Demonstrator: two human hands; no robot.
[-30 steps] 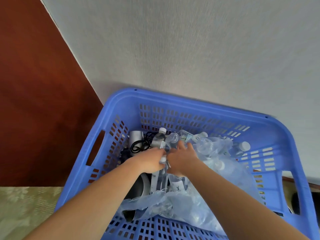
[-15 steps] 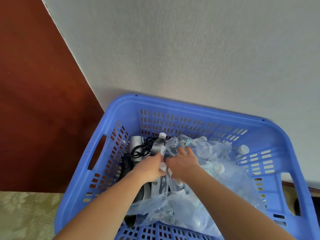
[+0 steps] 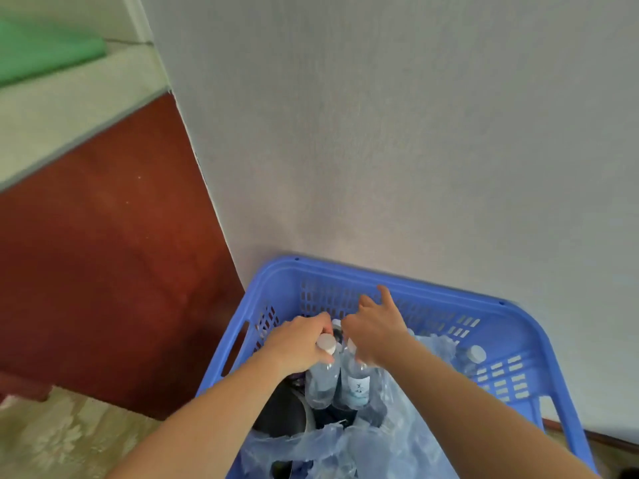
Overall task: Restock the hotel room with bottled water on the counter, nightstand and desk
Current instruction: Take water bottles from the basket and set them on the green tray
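My left hand is curled round the neck of a clear white-capped bottle. My right hand grips the top of a labelled bottle just beside it. Both stand roughly upright toward the left wall of the blue basket, by crumpled plastic wrap.

Glossy blue plastic basket

a pale grey, finely textured wall fills most of the view, evenly lit. left of it stands a dark reddish-brown wooden panel, capped by a pale speckled ledge with a grey edge — a blurred green shape shows at the top left corner. below lies a beige patterned floor; a dark skirting strip runs along the wall's foot, lower right.
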